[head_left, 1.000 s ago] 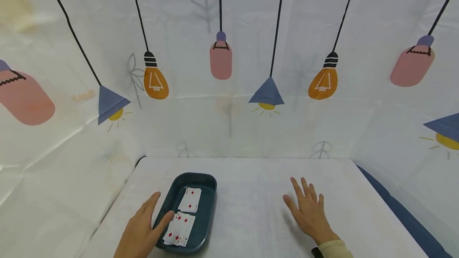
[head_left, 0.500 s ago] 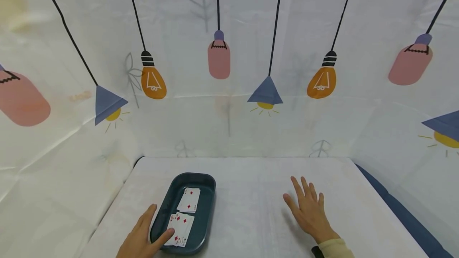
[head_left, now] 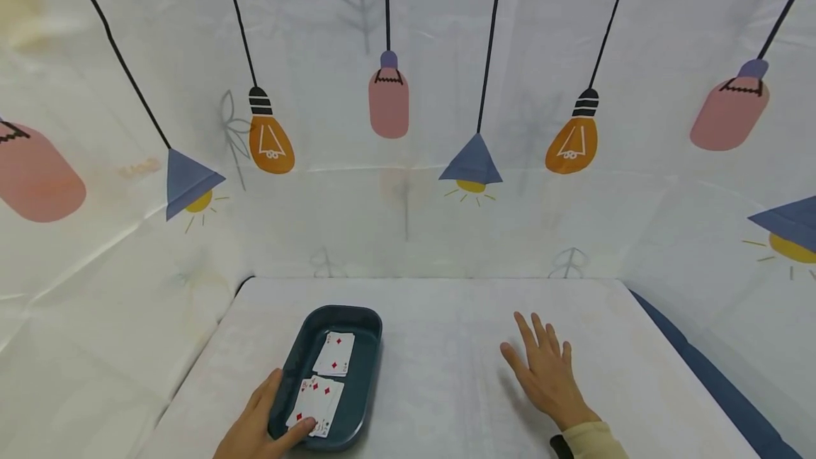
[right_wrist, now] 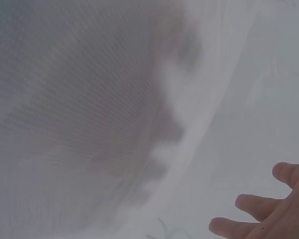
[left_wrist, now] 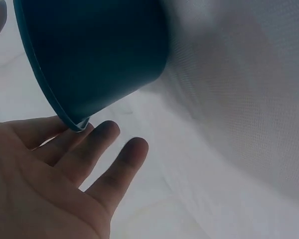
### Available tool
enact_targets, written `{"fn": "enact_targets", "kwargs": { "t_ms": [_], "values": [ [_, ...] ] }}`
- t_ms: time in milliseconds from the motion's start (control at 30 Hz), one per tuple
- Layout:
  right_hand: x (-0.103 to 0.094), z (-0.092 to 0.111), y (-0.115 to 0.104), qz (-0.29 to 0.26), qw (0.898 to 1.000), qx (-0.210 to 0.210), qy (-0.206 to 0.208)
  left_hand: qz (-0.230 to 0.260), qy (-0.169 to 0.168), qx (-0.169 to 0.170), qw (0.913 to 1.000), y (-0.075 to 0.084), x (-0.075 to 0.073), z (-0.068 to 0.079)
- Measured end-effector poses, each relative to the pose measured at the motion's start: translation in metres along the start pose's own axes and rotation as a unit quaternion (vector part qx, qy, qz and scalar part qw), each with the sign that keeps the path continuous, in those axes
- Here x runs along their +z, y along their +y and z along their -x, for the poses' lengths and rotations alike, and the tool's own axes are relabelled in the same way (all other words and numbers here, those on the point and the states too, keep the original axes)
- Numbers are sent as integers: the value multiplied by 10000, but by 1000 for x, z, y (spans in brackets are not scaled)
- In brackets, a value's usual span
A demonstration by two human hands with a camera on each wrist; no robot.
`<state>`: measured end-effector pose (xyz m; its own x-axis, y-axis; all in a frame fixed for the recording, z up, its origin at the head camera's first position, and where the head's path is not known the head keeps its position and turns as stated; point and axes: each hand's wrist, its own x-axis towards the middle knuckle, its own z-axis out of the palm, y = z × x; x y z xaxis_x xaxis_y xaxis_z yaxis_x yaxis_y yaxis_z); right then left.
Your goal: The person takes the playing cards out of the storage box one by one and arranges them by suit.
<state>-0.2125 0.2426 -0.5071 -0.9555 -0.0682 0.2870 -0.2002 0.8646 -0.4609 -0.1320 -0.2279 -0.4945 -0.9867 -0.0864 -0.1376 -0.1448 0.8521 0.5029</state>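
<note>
A dark teal, round-cornered tray [head_left: 368, 381] lies on the white table, left of centre. Inside it are two groups of playing cards with red diamonds: a smaller one [head_left: 334, 354] toward the back and a larger one [head_left: 319, 402] toward the front. My left hand [head_left: 258, 423] is at the tray's left front side, its thumb over the near cards and its fingers outside the wall. In the left wrist view those fingers [left_wrist: 109, 179] extend beside the tray's rim [left_wrist: 45, 94]; contact is unclear. My right hand [head_left: 548, 377] hovers above the table with spread fingers, holding nothing.
White sheeting printed with hanging lamps [head_left: 389, 101] surrounds the table [head_left: 440, 346] at the back and sides. Blue material [head_left: 714, 374] runs along the table's right edge.
My left hand has come down and nearer the tray, its thumb shifting toward the front of the near cards. My right hand has stayed almost still, fingers spread.
</note>
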Motion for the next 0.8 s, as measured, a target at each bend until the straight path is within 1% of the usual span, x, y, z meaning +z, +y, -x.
{"fn": "enact_targets", "kwargs": {
  "t_ms": [167, 267, 467, 567, 733, 800],
  "values": [
    [2, -1, -3, -97, 9999, -61, 20, -26, 59, 7, 10000, -4, 3, 0],
    [5, -3, -4, -168, 9998, -68, -22, -4, 81, 79, 9999, -9, 5, 0],
    [9, -5, -3, -305, 9995, -47, -76, 187, -31, 236, 9995, -18, 9, 0],
    [9, -6, -4, -346, 9994, -44, -87, 202, -42, 307, 9993, -19, 7, 0],
    [11, -8, -7, -437, 9990, -106, -39, 183, 36, 472, 9987, -19, 4, 0],
    [14, -8, -7, -476, 9988, -131, -27, 206, 36, 482, 9986, -18, 3, 0]
  ]
}}
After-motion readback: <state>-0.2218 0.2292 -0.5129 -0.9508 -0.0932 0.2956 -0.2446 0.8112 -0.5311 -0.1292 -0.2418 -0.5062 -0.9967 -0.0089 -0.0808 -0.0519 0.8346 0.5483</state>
